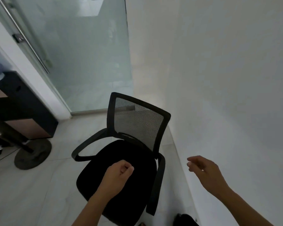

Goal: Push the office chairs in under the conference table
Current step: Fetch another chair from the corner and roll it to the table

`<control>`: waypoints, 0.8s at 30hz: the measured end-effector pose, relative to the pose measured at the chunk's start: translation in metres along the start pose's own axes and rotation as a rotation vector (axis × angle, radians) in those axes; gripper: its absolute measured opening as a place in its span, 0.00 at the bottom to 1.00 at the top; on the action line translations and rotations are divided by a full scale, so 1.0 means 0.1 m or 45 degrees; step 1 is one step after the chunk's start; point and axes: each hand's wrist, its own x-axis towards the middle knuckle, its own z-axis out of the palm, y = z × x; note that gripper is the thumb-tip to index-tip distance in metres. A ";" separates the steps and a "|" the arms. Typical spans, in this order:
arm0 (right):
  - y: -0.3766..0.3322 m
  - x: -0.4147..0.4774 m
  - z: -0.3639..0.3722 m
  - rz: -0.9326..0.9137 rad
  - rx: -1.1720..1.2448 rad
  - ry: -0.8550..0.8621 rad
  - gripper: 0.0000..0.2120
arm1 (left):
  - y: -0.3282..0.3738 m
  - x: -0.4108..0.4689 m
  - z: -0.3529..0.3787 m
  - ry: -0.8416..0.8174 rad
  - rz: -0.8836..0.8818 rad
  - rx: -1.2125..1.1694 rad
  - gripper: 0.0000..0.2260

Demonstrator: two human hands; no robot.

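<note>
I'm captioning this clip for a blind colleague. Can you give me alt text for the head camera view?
A black mesh-backed office chair stands on a pale tiled floor beside a white wall. The left hand and right hand hover over it, holding nothing. A frosted glass door stands behind.

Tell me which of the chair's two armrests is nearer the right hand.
The armrest on the wall side, straight along the seat's edge. The right hand hovers just beside it; the other armrest curves out toward the table.
</note>
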 end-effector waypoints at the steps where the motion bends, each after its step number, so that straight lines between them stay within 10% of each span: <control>1: -0.05 0.22 -0.01 -0.001 -0.014 -0.016 0.04 | 0.07 0.19 -0.04 0.001 -0.016 -0.020 0.05; 11: -0.30 2.89 0.09 -0.080 -0.348 -0.293 0.26 | 0.66 2.35 -0.17 0.250 -0.224 0.031 0.16; 24: -0.44 3.47 0.68 -0.400 -0.706 -1.106 0.16 | 0.68 3.69 0.00 0.455 -0.748 -0.063 0.43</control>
